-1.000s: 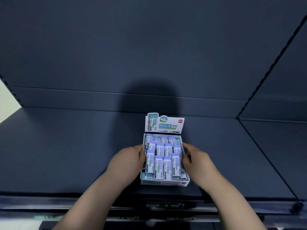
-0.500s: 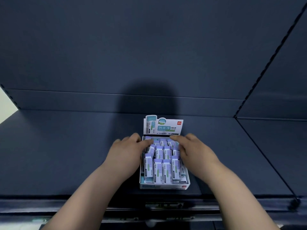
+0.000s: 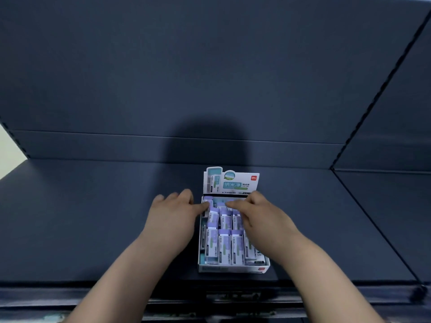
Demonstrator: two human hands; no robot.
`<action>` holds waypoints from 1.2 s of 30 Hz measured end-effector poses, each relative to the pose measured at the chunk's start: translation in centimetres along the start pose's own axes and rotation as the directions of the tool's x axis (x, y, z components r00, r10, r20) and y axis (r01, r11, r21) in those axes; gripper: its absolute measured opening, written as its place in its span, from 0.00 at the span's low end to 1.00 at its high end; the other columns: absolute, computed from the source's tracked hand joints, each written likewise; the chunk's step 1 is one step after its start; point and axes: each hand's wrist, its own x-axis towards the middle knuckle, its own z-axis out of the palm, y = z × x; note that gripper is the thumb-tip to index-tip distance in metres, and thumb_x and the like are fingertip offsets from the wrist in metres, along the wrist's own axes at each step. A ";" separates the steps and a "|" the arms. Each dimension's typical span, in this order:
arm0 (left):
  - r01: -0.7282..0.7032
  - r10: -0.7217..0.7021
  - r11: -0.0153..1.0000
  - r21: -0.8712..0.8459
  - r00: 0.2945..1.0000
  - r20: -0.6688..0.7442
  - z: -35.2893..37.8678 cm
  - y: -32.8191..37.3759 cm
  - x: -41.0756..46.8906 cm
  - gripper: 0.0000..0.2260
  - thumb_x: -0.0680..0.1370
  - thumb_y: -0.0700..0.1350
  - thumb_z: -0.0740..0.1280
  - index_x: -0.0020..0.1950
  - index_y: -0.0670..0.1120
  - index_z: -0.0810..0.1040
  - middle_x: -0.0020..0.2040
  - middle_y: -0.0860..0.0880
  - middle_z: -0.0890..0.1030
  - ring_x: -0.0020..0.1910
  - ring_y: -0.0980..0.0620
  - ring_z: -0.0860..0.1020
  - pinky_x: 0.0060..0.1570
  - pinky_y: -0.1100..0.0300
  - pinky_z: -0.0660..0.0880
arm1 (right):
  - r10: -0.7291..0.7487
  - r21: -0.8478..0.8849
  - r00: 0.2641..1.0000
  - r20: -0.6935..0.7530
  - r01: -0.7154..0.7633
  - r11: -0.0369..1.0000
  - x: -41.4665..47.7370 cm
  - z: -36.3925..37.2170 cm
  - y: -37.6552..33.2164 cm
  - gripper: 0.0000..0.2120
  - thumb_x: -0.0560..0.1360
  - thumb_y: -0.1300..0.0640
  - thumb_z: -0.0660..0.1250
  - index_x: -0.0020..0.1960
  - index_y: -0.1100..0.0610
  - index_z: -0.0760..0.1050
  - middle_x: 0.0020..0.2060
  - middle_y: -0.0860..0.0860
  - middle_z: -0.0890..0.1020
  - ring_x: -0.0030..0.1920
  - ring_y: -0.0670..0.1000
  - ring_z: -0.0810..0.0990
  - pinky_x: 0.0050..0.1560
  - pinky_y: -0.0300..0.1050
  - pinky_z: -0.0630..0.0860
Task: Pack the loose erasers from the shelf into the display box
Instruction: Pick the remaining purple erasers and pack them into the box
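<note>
A white display box (image 3: 233, 268) with an upright printed header card (image 3: 231, 181) sits on the dark shelf near its front edge. Several erasers (image 3: 225, 247) in white and purple sleeves stand packed in rows inside it. My left hand (image 3: 173, 216) lies at the box's left side, its fingertips touching the back-row erasers. My right hand (image 3: 258, 216) reaches over the right part of the box, fingers pressing on the back row. Neither hand is holding an eraser that I can see. The right column of erasers is partly hidden by my right hand.
The dark blue shelf (image 3: 93, 217) spreads wide to the left and right of the box. A back panel (image 3: 210, 78) rises behind it. A seam (image 3: 373, 224) runs diagonally on the right. The shelf's front rail (image 3: 233, 297) lies just below the box.
Both hands moved from the box's middle sides up to its back row, and now their fingertips rest on the rear erasers. The box stayed in place.
</note>
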 end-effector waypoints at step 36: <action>0.144 -0.130 0.982 -0.121 0.985 0.117 -1.1 0.9 -1.2 0.27 0.76 0.37 0.56 0.71 0.62 0.66 0.59 0.54 0.68 0.57 0.53 0.70 0.46 0.59 0.56 | -0.090 0.065 0.970 -0.225 0.108 0.992 -1.5 1.2 -0.7 0.17 0.78 0.58 0.58 0.63 0.45 0.75 0.48 0.47 0.70 0.50 0.48 0.71 0.42 0.41 0.68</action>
